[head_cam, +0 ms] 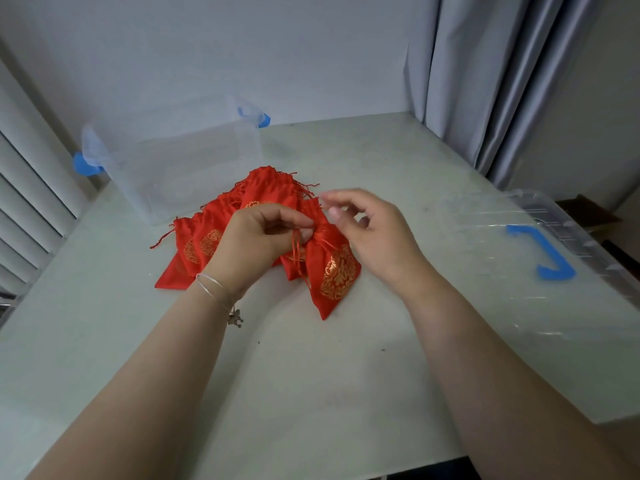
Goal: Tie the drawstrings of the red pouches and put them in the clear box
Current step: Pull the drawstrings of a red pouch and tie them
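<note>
A pile of red pouches (207, 244) with gold patterns lies on the table's middle. In front of it, one red pouch (332, 271) is gathered at its neck. My left hand (256, 237) pinches this pouch's drawstring at the neck, and red cord loops hang below its fingers. My right hand (367, 223) hovers just right of the neck, blurred, with fingers loosely spread and nothing seen in them. The clear box (180, 168) with blue latches stands behind the pile at the back left, with nothing inside that I can see.
The box's clear lid (540, 278) with a blue handle lies on the table at the right. Grey curtains hang at the back right and window blinds at the left. The pale table (311, 393) has its front edge near me.
</note>
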Demonstrator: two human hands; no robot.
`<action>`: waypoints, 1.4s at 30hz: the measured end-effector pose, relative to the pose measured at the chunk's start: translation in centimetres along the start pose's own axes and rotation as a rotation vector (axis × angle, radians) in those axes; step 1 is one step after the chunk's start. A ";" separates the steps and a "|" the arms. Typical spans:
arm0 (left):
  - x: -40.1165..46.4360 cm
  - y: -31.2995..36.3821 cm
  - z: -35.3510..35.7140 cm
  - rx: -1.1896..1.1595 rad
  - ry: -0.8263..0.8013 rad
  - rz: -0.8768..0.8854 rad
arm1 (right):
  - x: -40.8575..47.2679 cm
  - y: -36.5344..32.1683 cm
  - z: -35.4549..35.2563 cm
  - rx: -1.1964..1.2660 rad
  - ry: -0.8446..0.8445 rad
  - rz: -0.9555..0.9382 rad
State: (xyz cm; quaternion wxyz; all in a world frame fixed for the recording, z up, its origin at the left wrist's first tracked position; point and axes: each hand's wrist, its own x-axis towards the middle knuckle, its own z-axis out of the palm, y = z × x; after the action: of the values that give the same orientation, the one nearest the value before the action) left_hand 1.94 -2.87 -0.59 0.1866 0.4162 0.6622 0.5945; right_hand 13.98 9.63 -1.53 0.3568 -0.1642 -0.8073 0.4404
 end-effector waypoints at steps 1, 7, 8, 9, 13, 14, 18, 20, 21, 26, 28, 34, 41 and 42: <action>0.0 0.0 0.0 0.065 -0.013 0.056 | -0.1 0.1 0.2 -0.004 -0.077 0.027; -0.3 -0.5 0.4 0.435 0.087 0.306 | -0.2 -0.1 0.8 0.157 -0.149 0.210; -0.3 -0.7 0.4 0.491 0.116 0.342 | -0.3 -0.1 0.9 0.201 -0.163 0.224; -0.2 -0.9 0.4 0.543 0.141 0.382 | -0.3 -0.3 1.0 0.243 -0.173 0.239; 0.2 -1.7 0.3 0.728 0.193 0.546 | -0.5 -0.5 1.2 0.368 -0.175 0.317; 0.2 -1.8 0.3 0.746 0.189 0.575 | -0.4 -0.5 1.1 0.381 -0.180 0.332; 0.0 -1.9 0.6 0.739 0.182 0.650 | -0.3 -0.1 0.5 0.433 -0.222 0.386; 0.0 -2.0 0.7 0.737 0.189 0.670 | -0.2 0.0 0.2 0.489 -0.265 0.425; 0.0 -2.1 0.7 0.736 0.188 0.677 | -0.2 0.0 0.0 0.516 -0.287 0.448; -0.1 -2.3 0.8 0.764 0.196 0.695 | -0.1 0.0 -0.7 0.556 -0.341 0.503; -0.1 -2.4 0.7 0.776 0.206 0.706 | 0.0 0.1 -0.8 0.552 -0.346 0.495; 0.0 -2.4 0.6 0.769 0.178 0.742 | -0.1 0.1 0.1 0.381 -0.331 0.363; 0.3 -2.4 -0.1 0.647 0.256 0.596 | 0.2 1.0 -0.7 0.034 -0.404 0.168; 0.3 -2.3 0.0 0.641 0.253 0.574 | 0.2 1.0 -0.8 -0.007 -0.422 0.147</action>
State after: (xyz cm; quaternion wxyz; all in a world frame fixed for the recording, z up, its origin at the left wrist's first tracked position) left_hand 0.95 -2.53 -2.70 -0.2066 0.5440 0.6883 0.4332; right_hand 14.40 10.79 -1.96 0.1463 -0.1281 -0.8513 0.4873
